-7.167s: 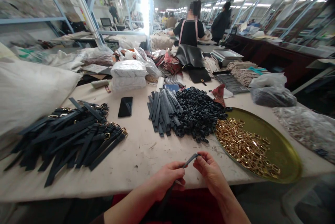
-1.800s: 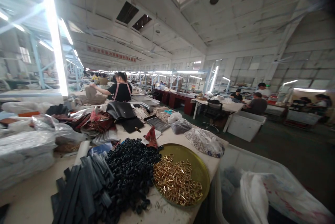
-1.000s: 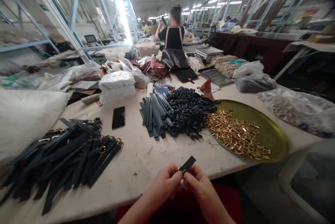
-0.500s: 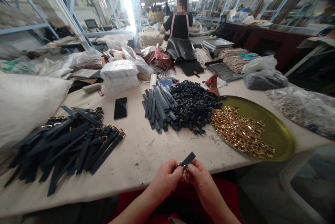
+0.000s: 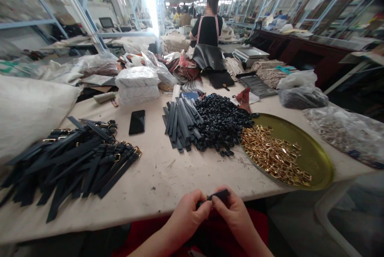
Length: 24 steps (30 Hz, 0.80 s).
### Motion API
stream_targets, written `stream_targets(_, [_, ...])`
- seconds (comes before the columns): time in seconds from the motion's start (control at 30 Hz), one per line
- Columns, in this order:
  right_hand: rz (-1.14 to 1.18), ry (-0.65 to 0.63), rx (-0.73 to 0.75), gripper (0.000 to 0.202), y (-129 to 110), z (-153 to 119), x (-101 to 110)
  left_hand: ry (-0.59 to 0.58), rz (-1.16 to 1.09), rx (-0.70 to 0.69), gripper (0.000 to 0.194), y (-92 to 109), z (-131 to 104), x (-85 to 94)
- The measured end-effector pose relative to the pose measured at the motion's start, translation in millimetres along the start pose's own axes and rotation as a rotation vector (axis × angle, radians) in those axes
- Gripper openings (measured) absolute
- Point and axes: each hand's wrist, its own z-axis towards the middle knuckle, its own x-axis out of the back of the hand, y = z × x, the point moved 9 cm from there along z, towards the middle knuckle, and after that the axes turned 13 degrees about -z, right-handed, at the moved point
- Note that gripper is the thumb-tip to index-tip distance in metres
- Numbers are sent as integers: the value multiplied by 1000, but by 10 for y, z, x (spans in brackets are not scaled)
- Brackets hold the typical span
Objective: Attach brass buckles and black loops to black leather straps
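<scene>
Close in front of me, at the table's near edge, a short dark strap [image 5: 221, 195] is pinched between both hands. My left hand [image 5: 192, 209] is closed on its left end, where a dark bit shows between thumb and finger. My right hand [image 5: 232, 209] grips the strap farther right, thumb on top. The buckle is hidden by the fingers. Beyond the hands lie a stack of flat dark strips [image 5: 183, 123] and a heap of small black loops [image 5: 223, 123]. Gold buckles [image 5: 274, 155] fill the left part of a round brass-coloured tray [image 5: 322, 161].
Finished-looking dark straps with gold buckles [image 5: 81, 157] are piled at the left, near a black phone [image 5: 137, 122]. A white sack [image 5: 33, 109] bulges over the left edge. Wrapped white packs [image 5: 138, 85] and a black leather bag [image 5: 210, 59] stand farther back. Another person [image 5: 209, 27] faces away.
The strap has turned flatter and the gold buckle on it has gone behind my fingers. Both hands have dropped slightly in view and stay together. The camera view has shifted a little.
</scene>
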Motion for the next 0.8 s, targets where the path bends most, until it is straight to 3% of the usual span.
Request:
stream_targets(0.13, [-250,104,272,11,-220,-113,73,1,1,-30,26,34,-16,45])
stream_targets(0.2, [-195,78,229,13,-164,-102,67,-7,31,-39,25,80,-34,54])
stream_targets(0.33, [-1,36,-36,27,58,-40,18,2,90,-15,22,121,-10,90])
stream_targets(0.47, [-8,-11,61,29,-107,-23,-54,20,28,-5,20,63,130,140])
stream_targets(0.53, [-75,-94,146,34,-192,36,-69,8,-32,-5,17,41,194,141])
stream_targets(0.63, [-358,-71,200,48,-174,320,195,-69,-18,-53,22,105,233,69])
stream_targets(0.7, [-569,175,185,46,-143,606,642,-86,31,-61,19,144,245,30])
stream_targets(0.8, [-693,318,205,26,-118,995,1037,-15,1,-26,17,139,292,51])
